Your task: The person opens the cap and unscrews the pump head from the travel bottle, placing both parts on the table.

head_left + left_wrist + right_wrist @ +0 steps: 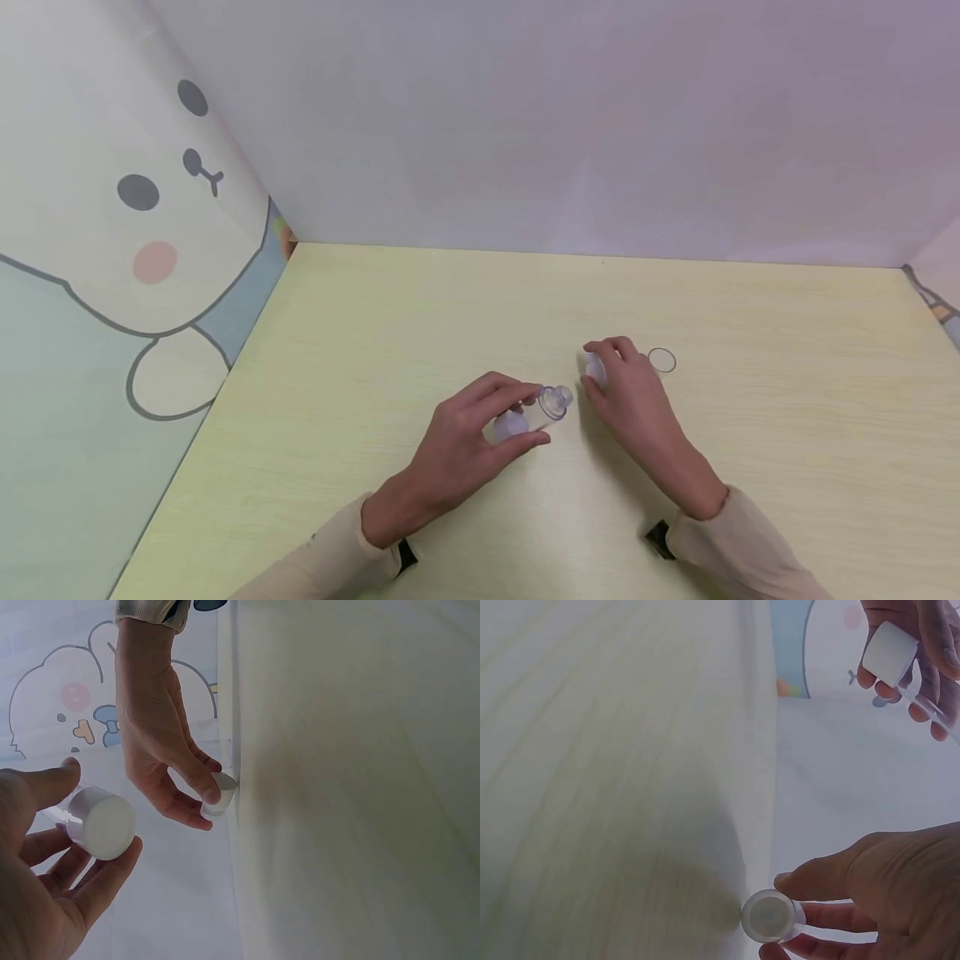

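My left hand (467, 429) holds a small clear bottle (536, 415) between thumb and fingers. The bottle is tilted, its narrow clear end pointing right and its white end (109, 827) facing the left wrist camera. To the right, my right hand (636, 402) pinches a small white cap-like piece (769, 918) by its sides, low at the tabletop. In the head view the fingers partly hide this white piece (596, 368). The bottle and the white piece are apart.
A thin dark ring outline (662, 360) lies on the pale wood-grain table (420, 308) just beyond my right hand. A plain pale wall (525, 125) rises at the table's back edge. Cartoon-printed panels (82, 367) stand at the left.
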Demonstrator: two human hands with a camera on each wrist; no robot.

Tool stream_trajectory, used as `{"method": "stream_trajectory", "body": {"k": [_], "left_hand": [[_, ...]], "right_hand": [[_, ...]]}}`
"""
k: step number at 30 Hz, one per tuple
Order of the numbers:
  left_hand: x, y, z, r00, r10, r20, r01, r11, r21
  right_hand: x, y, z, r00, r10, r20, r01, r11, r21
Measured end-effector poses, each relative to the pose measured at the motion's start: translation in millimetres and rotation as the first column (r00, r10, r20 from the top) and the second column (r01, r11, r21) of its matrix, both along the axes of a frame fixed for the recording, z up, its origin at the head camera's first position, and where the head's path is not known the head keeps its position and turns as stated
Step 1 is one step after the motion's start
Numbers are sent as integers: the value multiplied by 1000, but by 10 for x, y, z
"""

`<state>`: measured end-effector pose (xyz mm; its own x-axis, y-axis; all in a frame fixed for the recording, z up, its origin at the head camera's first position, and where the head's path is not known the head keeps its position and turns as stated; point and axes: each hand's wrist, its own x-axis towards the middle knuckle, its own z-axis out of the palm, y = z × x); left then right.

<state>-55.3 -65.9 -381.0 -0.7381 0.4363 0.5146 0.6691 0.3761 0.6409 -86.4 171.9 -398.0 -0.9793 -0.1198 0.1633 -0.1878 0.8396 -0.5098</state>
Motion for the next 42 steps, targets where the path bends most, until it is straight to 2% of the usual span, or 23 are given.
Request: {"method": "stream_trajectory", "body": {"k": [11,21,26,33,42], "left_hand": [[5,13,5,1000,-9,1,9,1000,3],[3,31,0,1000,-10,5,10,1000,3],[0,37,5,1000,-1,28,1,1000,-7],[-15,44,-8,1000,-2,12,2,1000,-3],[-95,38,-36,1000,10,-7,-10,1000,15]], "right_hand": [[-26,-5,-35,1000,4,-9,-3,999,40],[-29,-16,-22,999,-24,42,22,999,47],[-17,-26,-3,998,-35,55,32,998,57],[38,-11,44,999,-50,12,48,995,91],[177,40,103,999,-45,-31,48,994,95]]}}
